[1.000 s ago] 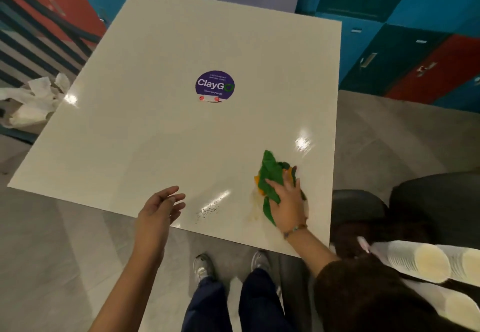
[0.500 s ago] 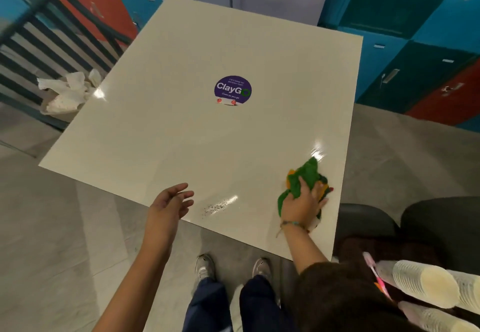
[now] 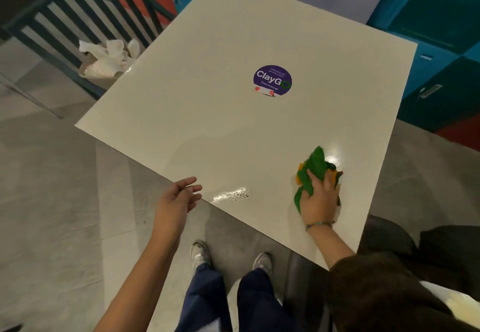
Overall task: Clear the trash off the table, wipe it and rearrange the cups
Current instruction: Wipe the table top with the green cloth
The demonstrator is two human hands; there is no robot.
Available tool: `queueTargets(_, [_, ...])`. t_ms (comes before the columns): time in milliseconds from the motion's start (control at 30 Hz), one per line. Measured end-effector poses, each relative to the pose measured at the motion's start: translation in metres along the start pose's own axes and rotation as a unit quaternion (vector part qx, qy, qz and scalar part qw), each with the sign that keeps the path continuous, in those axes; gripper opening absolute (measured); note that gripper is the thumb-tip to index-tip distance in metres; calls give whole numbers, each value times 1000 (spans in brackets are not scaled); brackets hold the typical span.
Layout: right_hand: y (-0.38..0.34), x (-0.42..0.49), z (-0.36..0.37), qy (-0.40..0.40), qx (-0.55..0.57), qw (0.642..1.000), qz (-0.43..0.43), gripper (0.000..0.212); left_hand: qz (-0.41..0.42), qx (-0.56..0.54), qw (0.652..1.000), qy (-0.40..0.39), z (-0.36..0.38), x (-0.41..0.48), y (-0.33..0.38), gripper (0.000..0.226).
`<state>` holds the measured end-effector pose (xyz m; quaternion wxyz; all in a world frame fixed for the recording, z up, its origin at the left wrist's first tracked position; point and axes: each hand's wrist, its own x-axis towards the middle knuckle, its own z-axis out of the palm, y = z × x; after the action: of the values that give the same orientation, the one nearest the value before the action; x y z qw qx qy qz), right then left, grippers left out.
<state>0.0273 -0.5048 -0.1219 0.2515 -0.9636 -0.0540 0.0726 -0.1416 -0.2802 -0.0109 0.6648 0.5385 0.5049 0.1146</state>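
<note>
Pressing the green cloth (image 3: 313, 169) flat, the clamped right hand (image 3: 319, 201) should sweep toward the crumbs (image 3: 237, 195) beside the loosely spread left hand (image 3: 176, 201) on the desk (image 3: 207, 129).

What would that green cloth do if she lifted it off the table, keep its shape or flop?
Probably flop: the green cloth lies bunched in uneven folds under the right hand, so it looks soft. It likely weighs little for its bulk. On the glossy table it should slide easily when pushed.
</note>
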Motion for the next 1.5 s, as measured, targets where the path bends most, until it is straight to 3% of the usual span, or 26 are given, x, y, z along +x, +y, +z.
queueTargets(200, [-70, -73, 50, -16, 57, 995, 79, 57, -3, 22, 1000, -3, -11, 6, -2, 26])
queueTargets(333, [-77, -51, 53, -8, 67, 996, 63, 62, -8, 13, 1000, 16, -26, 12, -5, 24])
queueTargets(533, [-58, 40, 32, 88, 110, 975, 171, 68, -9, 8, 999, 36, -49, 18, -15, 25])
queueTargets(700, [-42, 95, 18, -2, 44, 999, 23, 57, -31, -19, 998, 47, -65, 16, -33, 25])
queueTargets(867, [-29, 48, 22, -60, -37, 989, -131, 59, -39, -25, 997, 55, -73, 20, -46, 24])
queueTargets(1067, [-80, -49, 62, -47, 46, 992, -111, 58, -39, -17, 998, 50, -72, 26, -46, 23])
queueTargets(1500, [-232, -100, 139, -195, 131, 954, -187, 60, -4, -15, 996, 89, -114, 23, -37, 24])
